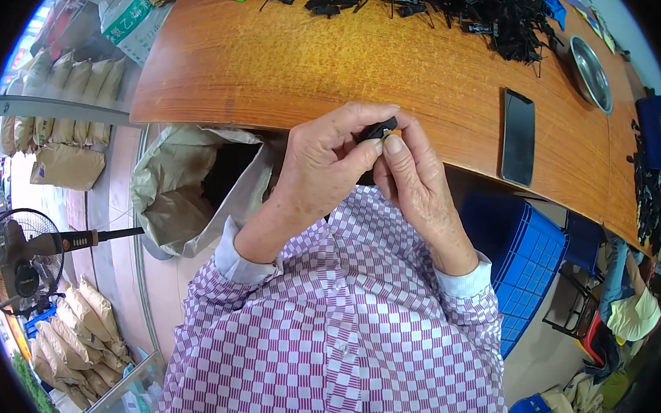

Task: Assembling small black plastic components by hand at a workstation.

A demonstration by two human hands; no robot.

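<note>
Just in front of my chest, at the near edge of the wooden table (293, 68), both hands come together around a small black plastic part (381, 128). My left hand (310, 164) closes its fingers and thumb on it. From the other side, my right hand (422, 186) pinches thumb against fingers at the part's right end. A bit of orange shows beside the right thumb; I cannot tell what it belongs to. Most of the part is covered by fingers. Across the far side of the table lies a tangled heap of black plastic parts (478, 15).
A black phone (518, 135) and a metal bowl (590, 74) rest on the table's right side. Below its edge, an open white sack (169, 189) stands at left and a blue crate (527, 264) at right. A fan (25, 267) and stacked sacks (81, 327) are farther left.
</note>
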